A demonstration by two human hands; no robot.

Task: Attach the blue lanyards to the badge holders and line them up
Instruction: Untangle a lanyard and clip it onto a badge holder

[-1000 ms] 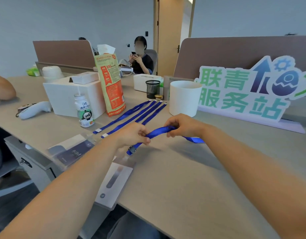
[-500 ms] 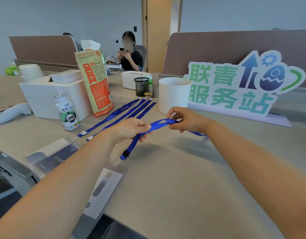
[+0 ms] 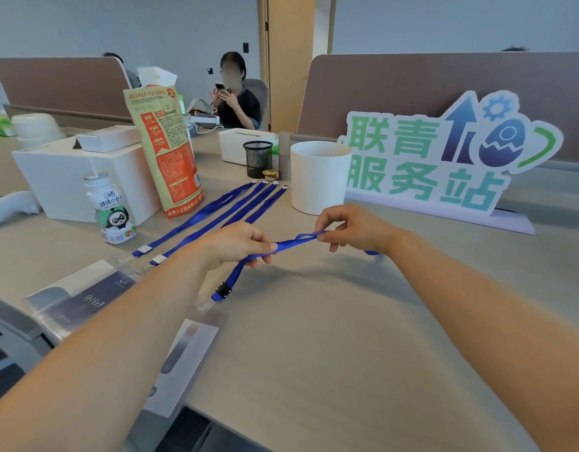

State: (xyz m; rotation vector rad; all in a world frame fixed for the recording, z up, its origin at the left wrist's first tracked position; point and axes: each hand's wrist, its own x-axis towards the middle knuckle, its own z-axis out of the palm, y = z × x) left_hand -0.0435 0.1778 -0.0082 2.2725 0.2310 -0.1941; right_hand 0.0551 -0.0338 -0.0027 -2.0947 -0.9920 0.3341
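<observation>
One blue fabric lanyard (image 3: 291,242) was held up over the grey-beige table (image 3: 346,353), stretched between both hands.
- Left hand (image 3: 236,246): fingers curled, pinching the strap between thumb and fingertips.
- Right hand (image 3: 353,230): thumb and forefinger pinching the strap where it twisted into a small loop. A short blue piece showed past the right wrist.
- Below the left hand the strap hung down to a black clasp (image 3: 223,291). A clear tab ran from it towards one clear plastic badge holder with a grey-and-white card (image 3: 183,363), which lay at the table's near edge, partly under the left forearm.

Four blue strap lines (image 3: 236,207) lay flat, side by side, just beyond the left hand. Two white end pieces showed at their near ends. How many lanyards they made up could not be told.

More clear badge holders with dark cards (image 3: 86,298) lay overlapped to the left, at least two.

Further out, one of each:
- white round cup (image 3: 317,174), near the straps' far ends
- black mesh pen pot (image 3: 258,158)
- small white bottle with a panda label (image 3: 113,210)
- orange-and-green paper bag (image 3: 165,148), upright
- white box (image 3: 69,177)
- green-lettered cut-out sign (image 3: 444,151)

One seated person (image 3: 237,102) held a phone in the background.
</observation>
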